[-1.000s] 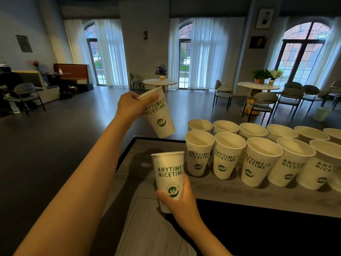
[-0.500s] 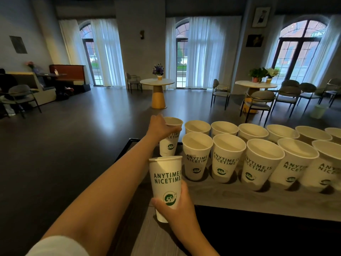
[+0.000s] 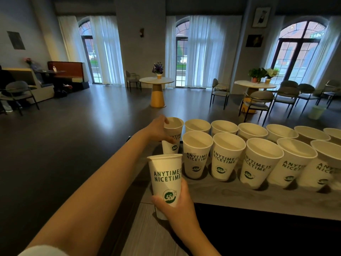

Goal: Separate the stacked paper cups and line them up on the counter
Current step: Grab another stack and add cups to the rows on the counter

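My left hand [image 3: 156, 131] is stretched out to the far left end of the counter [image 3: 258, 198], thumb low across the front of a single cup [image 3: 172, 138] and fingers curled over its rim, so it grips that cup. A second ago this cup was up in the air and tipped, its mouth leaning off to the left; half a second ago I had brought it down into the back row, and now it looks to be standing there, just beside the next cup [image 3: 197, 126] in that row. I can't see its base, so I can't swear it has landed. By my reckoning the placing is done bar the letting go, and the back row has gained one more at its left end

My right hand [image 3: 178, 202] is close to me, wrapped round the lower part of the remaining stack [image 3: 167, 179], thumb on the near side over the green logo. It has hardly shifted. I can't tell how many cups are nested in it, only one rim shows

Both held cups stand with their long axis near vertical, mouths up, print facing me. The front row [image 3: 228, 156] and back row run off to the right, all open ends up; they seem to lean outward, which may be the wide lens
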{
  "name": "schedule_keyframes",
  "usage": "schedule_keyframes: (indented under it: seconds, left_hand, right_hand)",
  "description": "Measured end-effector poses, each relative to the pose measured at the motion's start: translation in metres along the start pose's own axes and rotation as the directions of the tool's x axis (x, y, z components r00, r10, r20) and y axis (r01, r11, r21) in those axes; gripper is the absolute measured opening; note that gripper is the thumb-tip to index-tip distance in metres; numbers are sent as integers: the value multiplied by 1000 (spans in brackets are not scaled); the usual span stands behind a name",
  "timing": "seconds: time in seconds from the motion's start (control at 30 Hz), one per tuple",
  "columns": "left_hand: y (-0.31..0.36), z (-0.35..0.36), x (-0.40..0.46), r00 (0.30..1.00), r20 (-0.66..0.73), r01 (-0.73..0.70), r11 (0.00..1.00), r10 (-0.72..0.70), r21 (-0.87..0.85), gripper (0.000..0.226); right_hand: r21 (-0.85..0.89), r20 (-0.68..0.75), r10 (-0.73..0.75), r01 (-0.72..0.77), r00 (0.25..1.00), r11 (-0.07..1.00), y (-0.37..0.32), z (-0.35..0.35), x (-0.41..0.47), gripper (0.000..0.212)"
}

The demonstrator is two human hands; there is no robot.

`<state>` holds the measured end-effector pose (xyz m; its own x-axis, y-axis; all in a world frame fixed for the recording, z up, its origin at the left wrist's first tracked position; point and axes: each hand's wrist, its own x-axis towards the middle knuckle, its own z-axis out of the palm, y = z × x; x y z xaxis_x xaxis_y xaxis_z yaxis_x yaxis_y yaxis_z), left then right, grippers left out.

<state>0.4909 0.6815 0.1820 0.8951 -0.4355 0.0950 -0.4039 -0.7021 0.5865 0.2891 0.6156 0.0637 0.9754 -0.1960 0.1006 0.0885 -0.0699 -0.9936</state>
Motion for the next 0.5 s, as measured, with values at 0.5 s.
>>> schedule_keyframes:
  seconds: [0.5]
  left_hand:
    - [-24, 30, -168, 973, 229, 117, 773, 38, -623, 84]
  right_hand:
    - [-121, -71, -52, 43, 996, 992, 5, 7, 7, 88]
